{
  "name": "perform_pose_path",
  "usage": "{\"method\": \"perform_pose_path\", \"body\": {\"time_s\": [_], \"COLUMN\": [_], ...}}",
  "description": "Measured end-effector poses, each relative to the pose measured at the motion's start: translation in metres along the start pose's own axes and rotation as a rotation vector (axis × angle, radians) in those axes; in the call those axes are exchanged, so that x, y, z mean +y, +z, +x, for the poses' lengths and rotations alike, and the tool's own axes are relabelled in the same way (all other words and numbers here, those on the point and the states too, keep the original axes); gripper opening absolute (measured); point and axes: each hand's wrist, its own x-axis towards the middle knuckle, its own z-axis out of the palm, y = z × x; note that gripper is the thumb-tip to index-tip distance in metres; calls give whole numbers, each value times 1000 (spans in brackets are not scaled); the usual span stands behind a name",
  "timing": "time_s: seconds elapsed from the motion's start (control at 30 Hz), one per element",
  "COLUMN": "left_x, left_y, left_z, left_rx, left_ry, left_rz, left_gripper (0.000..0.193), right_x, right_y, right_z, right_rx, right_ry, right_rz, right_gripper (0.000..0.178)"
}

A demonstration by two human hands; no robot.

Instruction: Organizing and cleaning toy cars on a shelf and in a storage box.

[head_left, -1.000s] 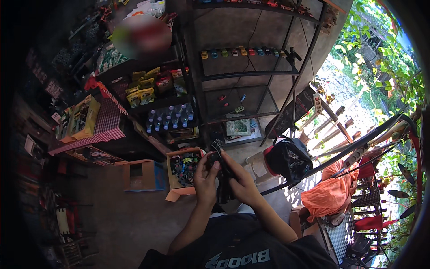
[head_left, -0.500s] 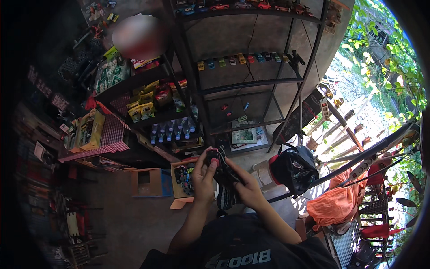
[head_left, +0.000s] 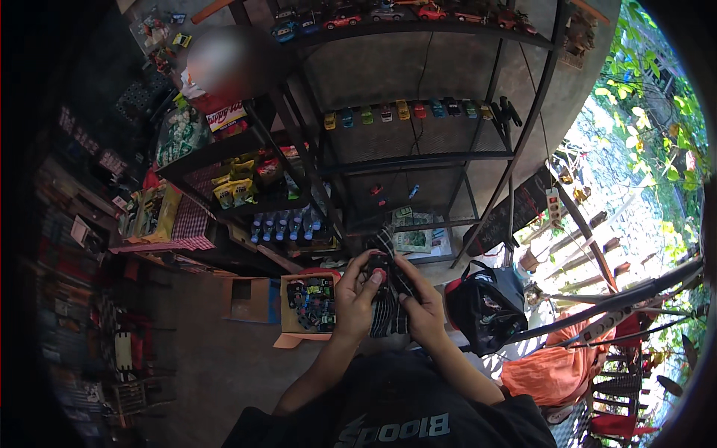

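In front of my chest my left hand is closed around a small dark toy car with some red on it. Its thumb presses on the car. Close beside it, my right hand grips a black cloth with white check lines. The cloth lies against the car's right side, sticks up above the fingers and hangs down between both palms. Much of the car is hidden by fingers and cloth. Left of my left hand stands an open cardboard box filled with several dark toy cars.
A black metal rack stands ahead, with a row of toy cars on one shelf. A blue-sided box sits left of the car box. Water bottles stand on a low shelf. To the right are a black bag and orange cloth.
The view has shifted, and my hands appear slightly farther right. The cloth now sticks up higher above the car. More of the box of toy cars shows. Both holds stay the same.
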Motion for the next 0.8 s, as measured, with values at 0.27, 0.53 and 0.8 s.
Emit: {"method": "perform_pose_path", "body": {"time_s": [0.27, 0.53, 0.8], "left_x": [-14, -19, -33], "left_y": [45, 56, 88], "left_z": [16, 40, 53], "left_rx": [-164, -71, 32], "left_ry": [6, 28, 112], "left_rz": [539, 356, 151], "left_gripper": [44, 62, 48], "right_x": [-5, -13, -10], "right_y": [-62, -103, -114], "right_z": [38, 43, 27], "right_rx": [31, -133, -51], "right_ry": [99, -14, 11], "right_rz": [103, -182, -185], "right_gripper": [63, 63, 66]}}
